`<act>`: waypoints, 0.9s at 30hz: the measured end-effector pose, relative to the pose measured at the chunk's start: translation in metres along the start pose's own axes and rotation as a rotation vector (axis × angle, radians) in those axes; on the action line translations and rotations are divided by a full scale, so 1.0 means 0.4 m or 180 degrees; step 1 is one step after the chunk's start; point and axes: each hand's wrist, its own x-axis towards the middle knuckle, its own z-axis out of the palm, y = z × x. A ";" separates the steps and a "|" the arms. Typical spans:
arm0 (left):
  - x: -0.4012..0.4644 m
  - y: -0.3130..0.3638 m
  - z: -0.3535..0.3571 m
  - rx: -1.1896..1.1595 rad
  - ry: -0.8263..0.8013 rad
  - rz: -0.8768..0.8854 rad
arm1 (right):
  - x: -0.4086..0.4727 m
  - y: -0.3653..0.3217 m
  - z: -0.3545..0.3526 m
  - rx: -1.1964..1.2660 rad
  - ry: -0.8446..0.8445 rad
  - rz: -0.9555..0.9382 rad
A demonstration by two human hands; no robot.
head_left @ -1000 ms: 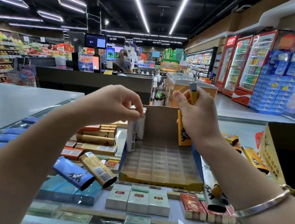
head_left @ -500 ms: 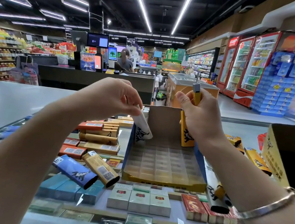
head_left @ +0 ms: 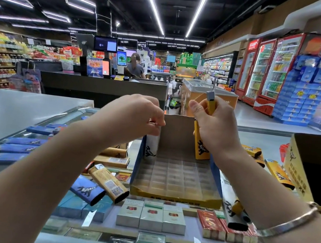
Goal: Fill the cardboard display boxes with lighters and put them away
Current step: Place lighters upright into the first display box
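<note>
An open cardboard display box (head_left: pixel 175 198) with a clear slotted tray sits on the glass counter in front of me. My left hand (head_left: pixel 134 116) pinches the top of a white lighter (head_left: pixel 151 147) standing upright in the box's back left corner. My right hand (head_left: pixel 215 127) grips two yellow lighters: one (head_left: pixel 210 104) sticks up above my fist, the other (head_left: pixel 200 149) hangs down at the back right of the box. Loose blue (head_left: pixel 87 191) and yellow (head_left: pixel 109 183) lighters lie on the glass to the left.
More yellow lighters (head_left: pixel 278 173) and a second cardboard box (head_left: pixel 318 169) lie to the right. A black-and-yellow lighter (head_left: pixel 234 211) rests beside the box. Cigarette packs (head_left: pixel 152 214) fill the case under the glass. A person stands at a checkout counter (head_left: pixel 103 89) beyond.
My left hand has swung the white lighter from tilted to upright and lowered it into the back left corner of the box. My right hand has stayed about where it was.
</note>
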 end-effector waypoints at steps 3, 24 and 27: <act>0.000 -0.004 0.004 0.0023 0.0061 -0.0046 | -0.002 -0.001 0.001 -0.0005 -0.0074 0.0080; 0.012 0.066 0.037 -0.3141 0.0597 -0.0674 | -0.021 -0.083 0.006 0.1740 -0.0681 0.0375; 0.010 0.058 0.046 -0.3136 0.0695 -0.0476 | -0.012 -0.079 0.003 0.1595 -0.0487 0.0324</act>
